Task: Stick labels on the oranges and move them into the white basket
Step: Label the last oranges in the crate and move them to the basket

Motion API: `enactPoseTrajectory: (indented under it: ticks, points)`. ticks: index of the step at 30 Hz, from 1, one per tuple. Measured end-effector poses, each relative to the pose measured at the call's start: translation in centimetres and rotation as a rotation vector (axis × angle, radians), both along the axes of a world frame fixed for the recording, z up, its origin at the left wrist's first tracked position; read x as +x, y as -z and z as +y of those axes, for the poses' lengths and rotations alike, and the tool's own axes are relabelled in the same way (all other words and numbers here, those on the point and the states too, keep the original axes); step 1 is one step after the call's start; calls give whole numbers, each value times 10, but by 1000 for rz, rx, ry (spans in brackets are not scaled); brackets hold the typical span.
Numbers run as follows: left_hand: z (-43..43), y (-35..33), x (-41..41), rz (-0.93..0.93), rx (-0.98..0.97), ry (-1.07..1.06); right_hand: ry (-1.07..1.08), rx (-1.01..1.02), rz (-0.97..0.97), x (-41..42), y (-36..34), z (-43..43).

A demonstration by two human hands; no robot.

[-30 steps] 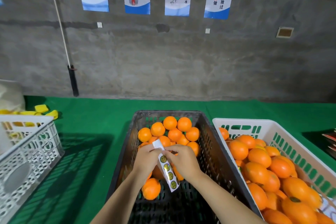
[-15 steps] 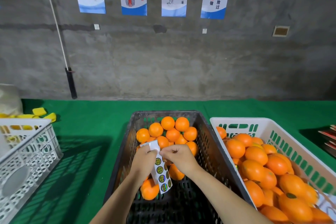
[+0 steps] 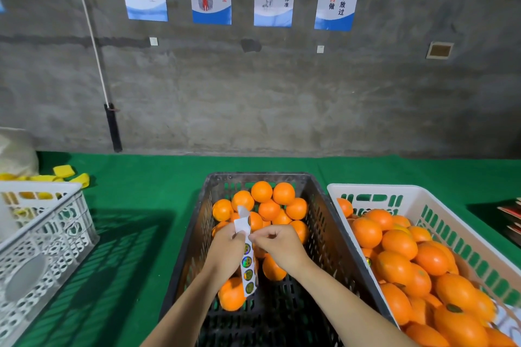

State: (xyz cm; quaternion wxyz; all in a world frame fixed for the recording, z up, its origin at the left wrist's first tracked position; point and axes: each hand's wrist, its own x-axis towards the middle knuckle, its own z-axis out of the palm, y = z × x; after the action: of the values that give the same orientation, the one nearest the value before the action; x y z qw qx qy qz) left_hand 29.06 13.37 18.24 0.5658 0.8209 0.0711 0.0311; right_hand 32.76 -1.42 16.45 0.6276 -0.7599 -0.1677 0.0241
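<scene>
Since a second ago the label strip (image 3: 247,259) has swung to hang nearly straight down, its blank end poking up. The left hand (image 3: 225,252) pinches the strip; the right hand (image 3: 277,244) pinches at a label beside it, over the black crate (image 3: 329,236). The white basket (image 3: 462,236) at the bench's right edge is heaped with oranges (image 3: 399,244); roughly a dozen glossy oranges (image 3: 269,210) remain in the crate.

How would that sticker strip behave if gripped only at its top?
Probably floppy: the sticker strip hangs limp below the left hand, its free top curling over. Likely very light, being thin paper. The right hand pinches at it, suggesting the stickers peel easily.
</scene>
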Motion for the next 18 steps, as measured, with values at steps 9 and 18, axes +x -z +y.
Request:
enactPoseTrajectory:
  ticks: [9, 18]
  points:
    - [0, 3, 2, -1, 57, -119, 70, 19, 31, 4, 2, 1]
    - [8, 9, -6, 93, 785, -213, 297, -457, 61, 24, 31, -26]
